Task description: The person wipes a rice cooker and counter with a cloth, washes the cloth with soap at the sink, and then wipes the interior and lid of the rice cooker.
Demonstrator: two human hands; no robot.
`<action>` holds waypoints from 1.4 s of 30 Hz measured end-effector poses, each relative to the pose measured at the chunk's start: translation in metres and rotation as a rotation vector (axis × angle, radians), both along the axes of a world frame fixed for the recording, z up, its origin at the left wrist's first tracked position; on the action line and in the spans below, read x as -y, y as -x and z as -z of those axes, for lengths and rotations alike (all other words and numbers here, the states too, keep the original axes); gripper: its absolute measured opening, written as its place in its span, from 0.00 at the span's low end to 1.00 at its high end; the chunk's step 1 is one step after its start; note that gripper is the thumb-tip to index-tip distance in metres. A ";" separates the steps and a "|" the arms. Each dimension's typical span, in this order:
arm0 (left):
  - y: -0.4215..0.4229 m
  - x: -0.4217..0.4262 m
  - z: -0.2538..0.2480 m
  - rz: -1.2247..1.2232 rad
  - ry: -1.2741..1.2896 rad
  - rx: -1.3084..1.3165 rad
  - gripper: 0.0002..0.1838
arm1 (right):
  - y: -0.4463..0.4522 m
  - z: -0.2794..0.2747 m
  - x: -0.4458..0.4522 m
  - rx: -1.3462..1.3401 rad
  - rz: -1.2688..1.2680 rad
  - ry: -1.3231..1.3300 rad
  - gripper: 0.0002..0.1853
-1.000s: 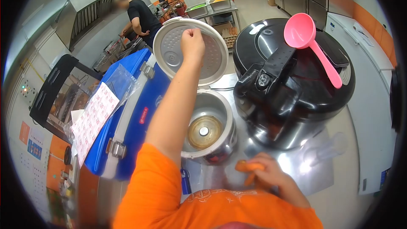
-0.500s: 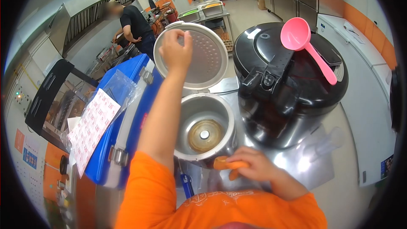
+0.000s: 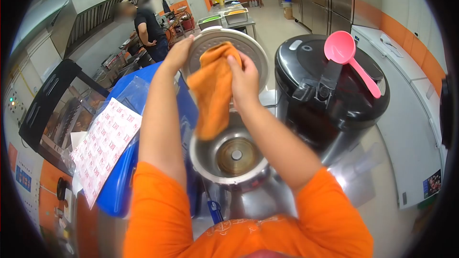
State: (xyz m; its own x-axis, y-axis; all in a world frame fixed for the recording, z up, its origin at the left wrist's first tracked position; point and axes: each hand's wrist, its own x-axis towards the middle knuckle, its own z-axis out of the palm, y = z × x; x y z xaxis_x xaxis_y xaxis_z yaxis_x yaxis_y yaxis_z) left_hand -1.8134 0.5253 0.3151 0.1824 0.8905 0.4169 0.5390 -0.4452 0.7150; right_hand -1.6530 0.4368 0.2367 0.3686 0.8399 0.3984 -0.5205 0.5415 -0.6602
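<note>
My left hand (image 3: 178, 56) is at the left rim of a round perforated metal lid (image 3: 260, 62), its fingers closed on the edge. The lid stands raised behind an open metal cooker pot (image 3: 260, 169), whose bottom has brownish staining around a pale round centre. In my right hand (image 3: 245, 79) an orange cloth (image 3: 210, 91) is gripped in front of the lid's inner face. Its lower end hangs over the pot, smeared by motion, and covers part of the lid and the pot's back rim.
To the right stands a large black-lidded cooker (image 3: 330, 110) with a pink ladle (image 3: 342, 48) on top. At left, patterned paper (image 3: 112, 138) lies on a blue cooler box (image 3: 114, 191). A blue-handled tool (image 3: 214, 210) is near my body. Another person (image 3: 150, 31) stands farther back.
My right hand has lifted the orange cloth from in front of the pot up to the lid. My left hand has moved left onto the lid's rim.
</note>
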 end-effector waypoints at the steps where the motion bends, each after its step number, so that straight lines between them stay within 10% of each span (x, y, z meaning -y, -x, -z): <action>1: 0.001 0.005 0.000 -0.007 -0.001 -0.010 0.28 | 0.006 -0.008 -0.014 0.085 0.133 -0.010 0.16; 4: 0.006 0.008 0.002 0.132 -0.026 0.005 0.32 | 0.011 -0.008 -0.032 0.619 0.754 -0.193 0.16; 11: 0.011 0.001 0.011 0.139 -0.014 0.078 0.31 | 0.011 0.012 -0.052 1.132 1.354 -0.347 0.18; 22: 0.022 0.002 0.006 0.082 0.109 0.124 0.33 | 0.061 -0.017 -0.075 0.631 1.064 -0.368 0.06; 35: 0.023 0.018 -0.009 -0.005 0.424 0.056 0.33 | 0.084 0.018 -0.074 1.081 0.883 -0.771 0.05; 42: 0.015 0.024 -0.008 0.057 0.224 -0.008 0.35 | 0.057 -0.011 -0.070 1.217 1.232 -0.775 0.02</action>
State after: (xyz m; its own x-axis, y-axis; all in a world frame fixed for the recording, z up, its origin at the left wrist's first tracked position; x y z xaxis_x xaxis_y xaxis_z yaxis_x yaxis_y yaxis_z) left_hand -1.8282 0.5016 0.3226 0.2379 0.9486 0.2087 0.5233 -0.3062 0.7952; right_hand -1.7101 0.5064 0.2481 -0.1928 -0.1022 0.9759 0.8305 0.5127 0.2178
